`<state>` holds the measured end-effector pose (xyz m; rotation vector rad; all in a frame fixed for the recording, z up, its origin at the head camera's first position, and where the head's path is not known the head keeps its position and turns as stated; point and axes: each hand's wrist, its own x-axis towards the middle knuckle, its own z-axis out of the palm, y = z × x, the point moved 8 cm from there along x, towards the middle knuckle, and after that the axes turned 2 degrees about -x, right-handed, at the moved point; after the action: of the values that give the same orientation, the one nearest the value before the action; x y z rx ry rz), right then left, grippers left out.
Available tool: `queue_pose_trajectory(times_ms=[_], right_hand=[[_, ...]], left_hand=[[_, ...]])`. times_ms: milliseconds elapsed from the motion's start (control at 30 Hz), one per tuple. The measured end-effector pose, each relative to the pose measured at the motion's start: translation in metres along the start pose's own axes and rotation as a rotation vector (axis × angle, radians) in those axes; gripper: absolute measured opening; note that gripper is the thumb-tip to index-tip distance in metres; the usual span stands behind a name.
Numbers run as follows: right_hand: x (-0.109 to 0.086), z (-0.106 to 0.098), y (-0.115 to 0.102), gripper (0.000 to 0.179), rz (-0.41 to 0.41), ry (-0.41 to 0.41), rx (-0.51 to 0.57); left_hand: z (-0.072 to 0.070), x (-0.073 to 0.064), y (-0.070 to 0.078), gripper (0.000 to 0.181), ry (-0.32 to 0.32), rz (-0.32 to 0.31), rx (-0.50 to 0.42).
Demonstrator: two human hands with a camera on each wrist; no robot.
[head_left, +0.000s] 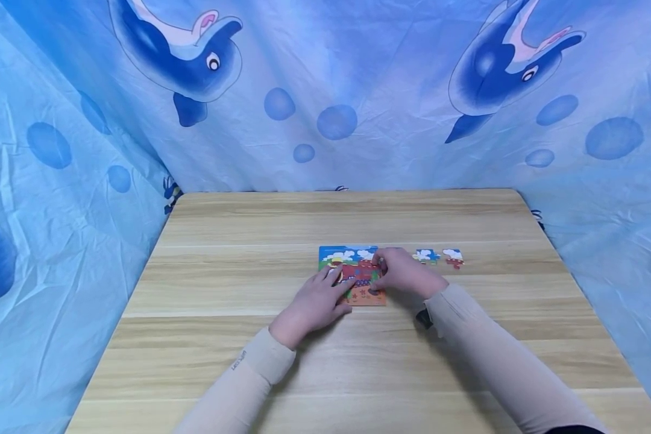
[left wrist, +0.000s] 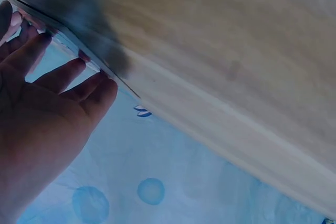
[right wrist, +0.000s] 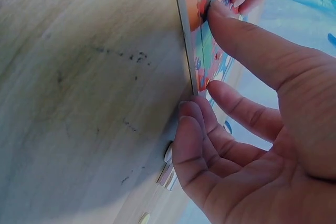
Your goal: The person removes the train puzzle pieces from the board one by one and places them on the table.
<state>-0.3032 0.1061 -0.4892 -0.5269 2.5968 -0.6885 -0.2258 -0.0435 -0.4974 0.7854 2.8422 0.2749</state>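
Note:
A jigsaw puzzle (head_left: 366,297) with a blue sky, clouds, a red shape and orange ground lies flat on the table. My left hand (head_left: 316,299) rests on its left part, fingers stretched over the picture. At its right edge my right hand (head_left: 404,271) pinches a puzzle piece (right wrist: 205,40) between thumb and index finger, at the level of the picture. The right thumb (right wrist: 223,19) touches the surface near a dark round shape, and the other right fingers are curled by the edge. In the left wrist view my left fingertips (left wrist: 105,80) press along the puzzle's edge.
Two loose puzzle pieces lie right of the puzzle: one with cloud and green (head_left: 426,255), one with white and red (head_left: 452,257). They rest on a wooden table (head_left: 222,241). Blue curtains (head_left: 358,163) with dolphins hang behind and along the sides.

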Motion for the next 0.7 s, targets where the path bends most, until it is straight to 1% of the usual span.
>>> queue_pose_trajectory(times_ms=[67, 200, 300, 433, 600, 700], right_hand=[[0.001, 0.000, 0.000, 0.044, 0.002, -0.003, -0.001], [0.003, 0.001, 0.000, 0.031, 0.007, -0.004, -0.001], [0.003, 0.001, 0.001, 0.024, 0.004, -0.003, 0.001], [0.004, 0.000, 0.002, 0.023, 0.004, 0.001, 0.010], [0.004, -0.001, 0.001, 0.023, 0.004, 0.004, 0.021], [0.004, -0.001, 0.001, 0.022, 0.005, 0.002, 0.027]], left_hand=[[-0.001, 0.001, 0.000, 0.065, 0.001, 0.006, 0.026], [-0.002, 0.002, 0.003, 0.064, 0.005, 0.006, 0.060], [-0.001, 0.002, 0.006, 0.066, -0.010, -0.010, 0.059], [0.002, 0.003, 0.007, 0.073, -0.037, -0.018, 0.044], [0.005, 0.002, 0.009, 0.069, -0.063, 0.021, 0.079], [0.004, 0.001, 0.010, 0.065, -0.066, 0.039, 0.097]])
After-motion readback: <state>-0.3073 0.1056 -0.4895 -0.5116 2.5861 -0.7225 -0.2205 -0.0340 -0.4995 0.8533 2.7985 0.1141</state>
